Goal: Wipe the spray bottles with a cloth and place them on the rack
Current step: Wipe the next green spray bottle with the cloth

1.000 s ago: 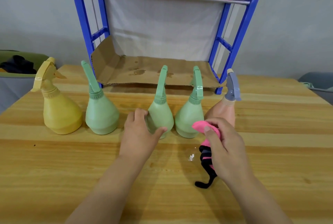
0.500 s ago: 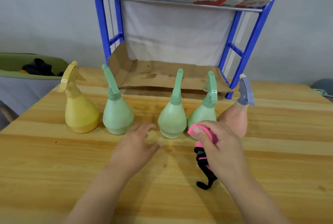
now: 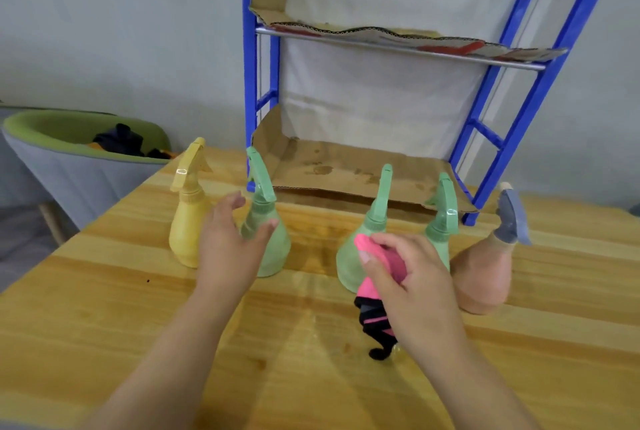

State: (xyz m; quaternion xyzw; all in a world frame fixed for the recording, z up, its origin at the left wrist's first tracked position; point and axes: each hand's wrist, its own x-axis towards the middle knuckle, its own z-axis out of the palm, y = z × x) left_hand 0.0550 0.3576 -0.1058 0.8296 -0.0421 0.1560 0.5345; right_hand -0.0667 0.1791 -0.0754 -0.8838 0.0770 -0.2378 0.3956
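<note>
Head view: five spray bottles stand upright in a row on the table, long axes vertical, their spray heads seen edge-on and slanting up toward the rack behind. From the left they are a yellow bottle (image 3: 187, 235), a green bottle (image 3: 275, 253), a second green bottle (image 3: 348, 265), a third green bottle (image 3: 441, 235) and a peach bottle (image 3: 485, 279) with a grey-blue head.

The left hand (image 3: 227, 253) is spread wide at the first green bottle, thumb across its front; whether it touches cannot be told. The right hand (image 3: 414, 279) pinches a pink and black cloth (image 3: 375, 294), which hangs down to the wood in front of the second green bottle.

The wooden table (image 3: 104, 318) is pale and striped. The blue rack (image 3: 250, 83) stands at its far edge, its shelves lined with cardboard (image 3: 346, 166). A grey wall lies behind, and a green-lined grey seat (image 3: 69, 159) sits to the left.
</note>
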